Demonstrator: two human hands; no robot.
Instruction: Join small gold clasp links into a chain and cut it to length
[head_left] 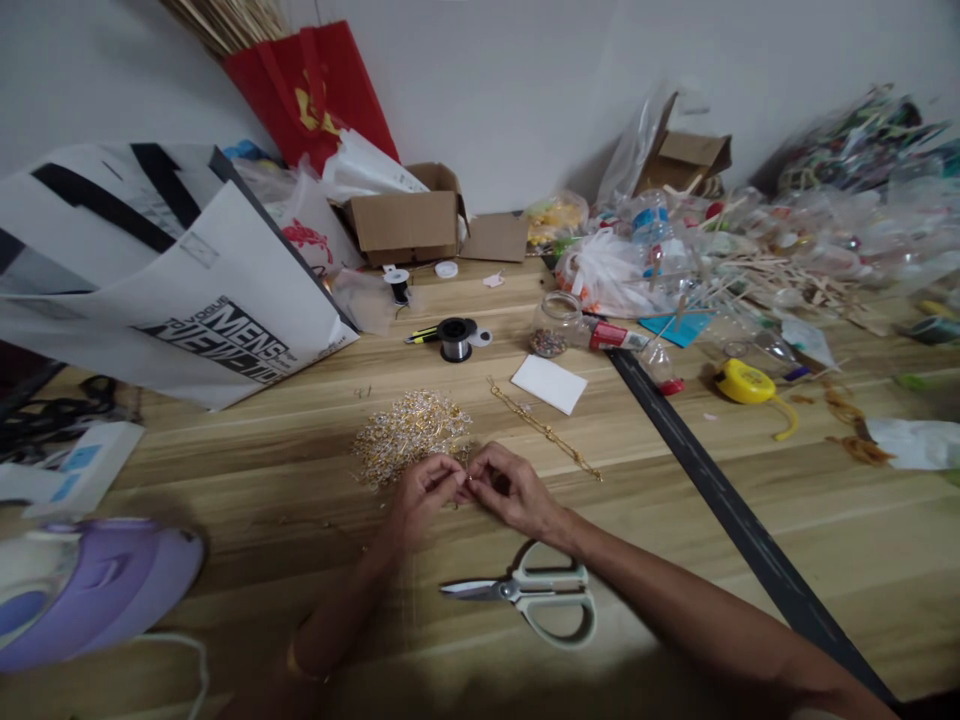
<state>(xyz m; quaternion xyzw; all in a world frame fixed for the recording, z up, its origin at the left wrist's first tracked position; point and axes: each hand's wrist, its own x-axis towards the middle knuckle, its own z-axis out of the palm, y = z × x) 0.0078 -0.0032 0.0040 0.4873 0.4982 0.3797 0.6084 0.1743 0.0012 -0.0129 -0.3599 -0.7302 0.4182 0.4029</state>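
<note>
Gold bits' pile (412, 430) nr hands (517, 490); scissors (508, 590) btwn forearms (645, 572).

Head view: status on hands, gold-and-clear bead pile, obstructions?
Left hand, right hand pinching tiny shiny piece. Gold-and-clear bead pile beyond left hand. Pale-handled metal scissors nearside, apparently not blocking.

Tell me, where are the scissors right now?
In the head view, the scissors lie on the wooden table, low and slightly right of centre, below the right hand and beside its forearm.
</note>
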